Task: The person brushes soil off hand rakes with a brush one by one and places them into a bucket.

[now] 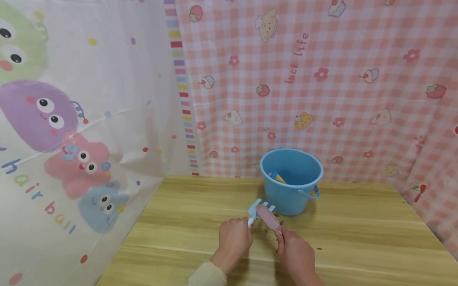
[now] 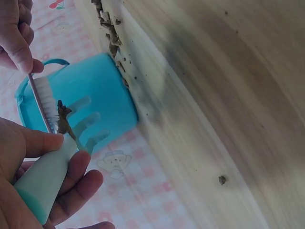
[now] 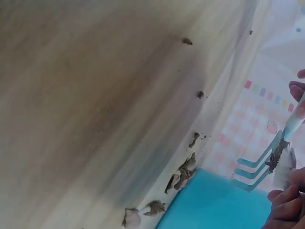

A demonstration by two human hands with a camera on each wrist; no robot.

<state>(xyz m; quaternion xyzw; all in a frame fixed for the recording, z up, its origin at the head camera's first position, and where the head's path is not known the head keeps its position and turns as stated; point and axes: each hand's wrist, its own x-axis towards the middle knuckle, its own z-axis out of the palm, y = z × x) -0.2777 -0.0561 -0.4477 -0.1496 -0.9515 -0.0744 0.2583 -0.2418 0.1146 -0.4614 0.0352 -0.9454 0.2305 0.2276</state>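
Note:
My left hand (image 1: 234, 236) grips the pale handle of a small light-blue hand rake (image 1: 255, 207), its tines pointing away from me. In the left wrist view, thumb and fingers wrap the handle, which has a green end. A brown clump (image 2: 63, 117) clings to the rake where the tines branch. My right hand (image 1: 297, 251) holds a pink-backed brush (image 1: 269, 218) by its near end. White bristles (image 2: 46, 95) face the rake, close against the clump. Both tools are held above the table, just in front of the blue bucket (image 1: 286, 201).
The bucket stands upright near the back of the wooden table (image 1: 171, 222), its handle hanging at the right. A blue-and-yellow item (image 1: 277, 178) shows inside it. Brown crumbs and clumps (image 3: 181, 177) lie on the tabletop beside the bucket. A pink checked cloth (image 1: 322, 99) hangs behind.

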